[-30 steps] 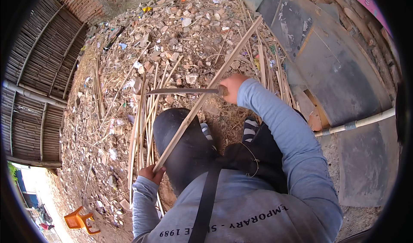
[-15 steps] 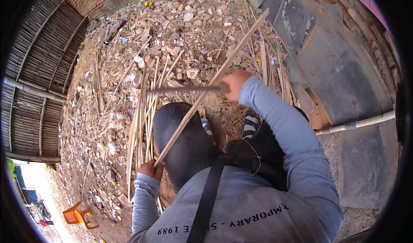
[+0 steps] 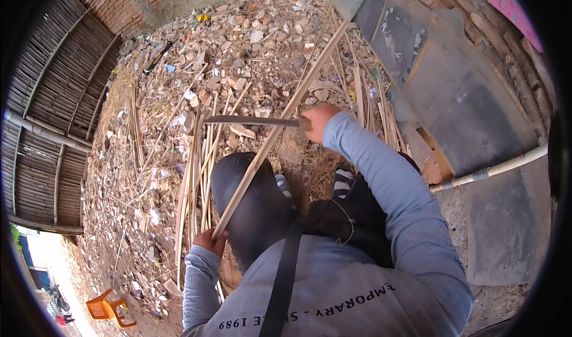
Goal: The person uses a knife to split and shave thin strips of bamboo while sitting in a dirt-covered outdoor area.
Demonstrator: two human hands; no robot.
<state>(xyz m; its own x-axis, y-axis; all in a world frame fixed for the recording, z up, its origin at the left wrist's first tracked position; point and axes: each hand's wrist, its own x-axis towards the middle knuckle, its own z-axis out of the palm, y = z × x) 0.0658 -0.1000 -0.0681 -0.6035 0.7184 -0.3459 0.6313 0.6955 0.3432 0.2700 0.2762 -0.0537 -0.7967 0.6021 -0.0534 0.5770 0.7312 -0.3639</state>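
My left hand (image 3: 210,241) is closed round the near end of a long pale bamboo strip (image 3: 247,182). The strip slants up and away to the right, passing over my left knee. In my right hand (image 3: 322,121) is the handle of a machete, gripped with the fingers wrapped round it. Its dark blade (image 3: 247,120) points left and lies across the strip beyond the knee. How deep the edge touches the bamboo, I cannot tell.
More split strips (image 3: 187,188) lie left of my knee, others (image 3: 360,89) at the far right. Stony rubble (image 3: 155,176) covers the ground. Dark sheets (image 3: 465,98) and a pale pole (image 3: 494,169) are on the right, an orange plastic chair (image 3: 108,308) lower left.
My right hand and the machete have shifted slightly left and toward me along the strip. The strip's far end has moved left. Both hands keep their hold.
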